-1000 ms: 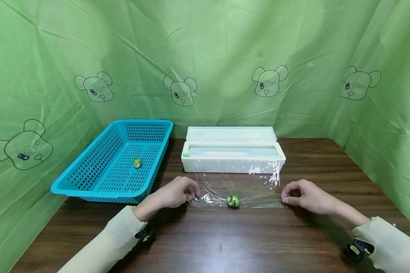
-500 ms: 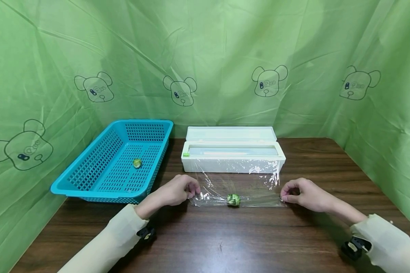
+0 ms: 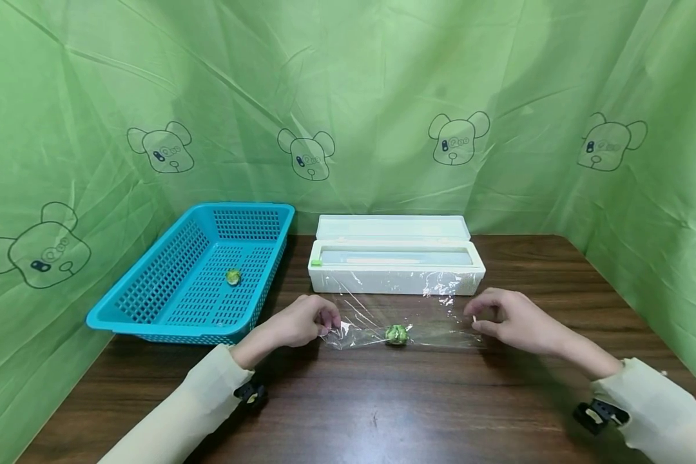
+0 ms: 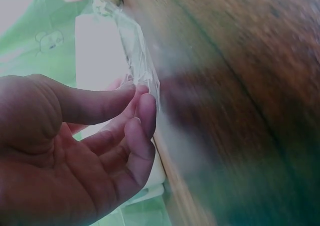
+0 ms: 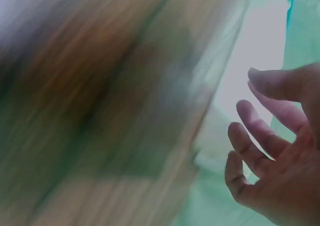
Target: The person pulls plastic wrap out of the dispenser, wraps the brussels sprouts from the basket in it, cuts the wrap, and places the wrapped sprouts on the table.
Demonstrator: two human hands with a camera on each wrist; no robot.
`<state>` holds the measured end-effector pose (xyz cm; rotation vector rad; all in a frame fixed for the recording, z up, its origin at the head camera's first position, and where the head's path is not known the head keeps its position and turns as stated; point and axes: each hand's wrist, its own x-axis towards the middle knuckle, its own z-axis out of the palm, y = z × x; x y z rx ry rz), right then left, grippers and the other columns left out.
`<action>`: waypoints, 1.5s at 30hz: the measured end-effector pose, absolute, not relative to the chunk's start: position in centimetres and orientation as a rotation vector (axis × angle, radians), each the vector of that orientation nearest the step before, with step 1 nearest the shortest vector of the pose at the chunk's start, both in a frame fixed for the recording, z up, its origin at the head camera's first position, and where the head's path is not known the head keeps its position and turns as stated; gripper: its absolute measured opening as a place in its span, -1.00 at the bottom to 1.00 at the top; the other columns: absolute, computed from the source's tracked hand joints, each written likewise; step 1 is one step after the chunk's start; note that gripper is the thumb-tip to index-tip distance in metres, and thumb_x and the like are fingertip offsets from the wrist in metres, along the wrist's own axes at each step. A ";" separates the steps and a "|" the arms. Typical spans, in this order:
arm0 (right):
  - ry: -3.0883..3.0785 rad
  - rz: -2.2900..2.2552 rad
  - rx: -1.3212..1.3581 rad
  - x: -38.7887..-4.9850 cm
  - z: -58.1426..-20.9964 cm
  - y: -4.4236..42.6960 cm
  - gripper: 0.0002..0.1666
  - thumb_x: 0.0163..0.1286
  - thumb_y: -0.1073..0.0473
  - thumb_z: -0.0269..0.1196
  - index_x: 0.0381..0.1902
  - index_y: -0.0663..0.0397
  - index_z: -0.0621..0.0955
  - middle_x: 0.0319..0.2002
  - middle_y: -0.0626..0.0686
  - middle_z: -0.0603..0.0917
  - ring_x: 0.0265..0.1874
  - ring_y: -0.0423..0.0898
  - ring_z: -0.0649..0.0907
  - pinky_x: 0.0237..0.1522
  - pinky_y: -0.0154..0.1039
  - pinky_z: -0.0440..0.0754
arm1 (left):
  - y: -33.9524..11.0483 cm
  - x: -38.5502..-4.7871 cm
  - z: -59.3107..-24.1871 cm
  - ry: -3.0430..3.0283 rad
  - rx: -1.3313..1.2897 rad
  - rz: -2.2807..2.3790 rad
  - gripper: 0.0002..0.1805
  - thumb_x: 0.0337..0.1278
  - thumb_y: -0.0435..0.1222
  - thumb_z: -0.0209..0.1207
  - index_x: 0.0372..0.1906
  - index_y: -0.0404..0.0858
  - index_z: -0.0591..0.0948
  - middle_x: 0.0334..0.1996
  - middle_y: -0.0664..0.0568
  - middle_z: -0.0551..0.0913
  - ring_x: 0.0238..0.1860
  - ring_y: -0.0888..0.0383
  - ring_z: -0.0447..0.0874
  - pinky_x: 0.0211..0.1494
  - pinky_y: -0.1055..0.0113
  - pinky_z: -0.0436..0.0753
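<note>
A sheet of clear plastic wrap [image 3: 362,317] stretches from the front of a white wrap dispenser [image 3: 377,281] toward me. A small round Brussels sprout [image 3: 397,334] lies at its near edge, with film over or around it. My left hand [image 3: 299,322] pinches the near left corner of the wrap between thumb and fingers, as the left wrist view shows plainly. At the right corner my right hand [image 3: 516,320] hovers beside the film. In the right wrist view its thumb and fingers [image 5: 245,146] stand apart with nothing between them.
A blue perforated basket [image 3: 269,293] stands on the left with another sprout [image 3: 233,277] in it. The dispenser's lid [image 3: 391,227] is raised at the back. A green curtain [image 3: 377,77] encloses the brown wooden table [image 3: 348,412].
My right hand has let go of the wrap's right corner and moved up and slightly left. The near edge and the sprout have shifted slightly away from me. The left hand keeps its pinch.
</note>
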<state>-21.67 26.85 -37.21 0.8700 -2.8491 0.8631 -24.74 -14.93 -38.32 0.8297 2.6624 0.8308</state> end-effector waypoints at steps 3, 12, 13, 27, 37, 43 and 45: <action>-2.788 0.845 0.935 -21.1 -36.4 23.9 -0.74 0.25 0.28 0.55 -0.09 0.00 0.80 -0.12 -0.13 0.77 -0.22 -0.15 0.68 -0.14 -0.07 0.66 | -15.0 -24.8 -38.3 2.664 0.818 0.824 -0.67 0.06 -0.71 0.24 -0.27 -0.22 0.73 -0.47 0.09 0.63 -0.35 0.18 0.55 -0.17 0.25 0.59; -2.681 0.771 1.151 -21.4 -37.2 17.0 -0.64 0.14 0.26 0.63 -0.08 0.15 0.83 -0.09 -0.03 0.76 -0.05 -0.02 0.72 0.07 0.04 0.66 | -14.8 -24.8 -38.1 2.642 0.795 0.859 -0.68 0.10 -0.70 0.24 -0.26 -0.23 0.74 -0.45 0.07 0.64 -0.35 0.16 0.55 -0.22 0.26 0.57; -2.677 0.757 1.156 -21.5 -37.4 16.7 -0.65 0.12 0.26 0.64 -0.10 0.16 0.83 -0.10 -0.02 0.77 -0.05 -0.01 0.72 0.07 0.04 0.66 | -14.8 -24.7 -38.1 2.643 0.793 0.862 -0.68 0.11 -0.70 0.24 -0.25 -0.23 0.74 -0.45 0.07 0.64 -0.35 0.16 0.55 -0.22 0.26 0.57; -2.739 0.890 1.108 -22.5 -39.1 16.3 -0.77 0.15 0.29 0.61 -0.21 0.06 0.84 -0.20 -0.11 0.79 -0.13 -0.11 0.74 -0.04 -0.06 0.67 | -14.8 -24.4 -37.3 2.660 0.881 0.956 -0.64 0.20 -0.70 0.15 -0.09 -0.29 0.75 -0.28 0.01 0.73 -0.22 0.15 0.64 -0.10 0.24 0.64; -2.734 0.975 1.098 -23.1 -39.4 16.4 -0.81 0.19 0.31 0.59 -0.23 0.05 0.84 -0.24 -0.15 0.78 -0.21 -0.14 0.73 -0.15 -0.15 0.68 | -15.1 -24.4 -37.2 2.766 0.863 0.978 -0.54 0.21 -0.69 -0.01 -0.07 -0.26 0.77 -0.15 0.01 0.76 -0.08 0.10 0.66 0.07 0.11 0.64; -2.759 0.993 1.070 -23.3 -39.5 16.5 -0.81 0.19 0.29 0.59 -0.22 0.06 0.84 -0.23 -0.14 0.79 -0.28 -0.22 0.69 -0.21 -0.18 0.66 | -14.9 -24.2 -36.9 2.793 0.754 0.983 -0.50 0.13 -0.66 -0.09 -0.09 -0.25 0.77 -0.18 -0.03 0.76 -0.09 0.07 0.67 0.05 0.09 0.62; -2.764 1.004 1.070 -23.4 -39.5 16.5 -0.81 0.19 0.29 0.59 -0.22 0.07 0.84 -0.23 -0.14 0.79 -0.33 -0.25 0.66 -0.25 -0.21 0.64 | -14.7 -24.0 -36.8 2.824 0.721 0.983 -0.51 0.11 -0.65 -0.07 -0.09 -0.25 0.78 -0.16 -0.04 0.76 -0.07 0.06 0.67 0.07 0.07 0.62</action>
